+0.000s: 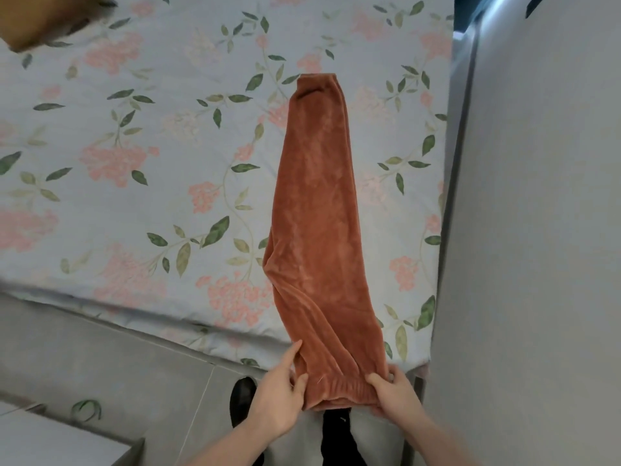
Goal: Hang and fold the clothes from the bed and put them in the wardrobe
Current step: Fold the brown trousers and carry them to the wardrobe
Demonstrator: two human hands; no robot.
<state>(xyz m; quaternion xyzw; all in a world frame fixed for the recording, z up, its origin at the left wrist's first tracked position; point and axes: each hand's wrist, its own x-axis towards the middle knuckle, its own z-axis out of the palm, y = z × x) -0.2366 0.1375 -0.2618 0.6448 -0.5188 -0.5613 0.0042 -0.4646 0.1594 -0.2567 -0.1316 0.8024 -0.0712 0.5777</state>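
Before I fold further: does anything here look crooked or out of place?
Nothing serious. The rust trousers lie slightly slanted on the bed, creased near the hands, left and right, which grip the waistband.

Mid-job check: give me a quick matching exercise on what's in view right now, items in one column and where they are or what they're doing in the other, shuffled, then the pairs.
Items:
1. rust-orange trousers
2. left hand
3. right hand
4. brown cushion

Places or states:
A. far top-left corner of the bed
B. grips the waistband's right end
C. laid lengthwise on the floral bedsheet
D. grips the waistband's left end

Pairs: 1-C, 2-D, 3-B, 4-A
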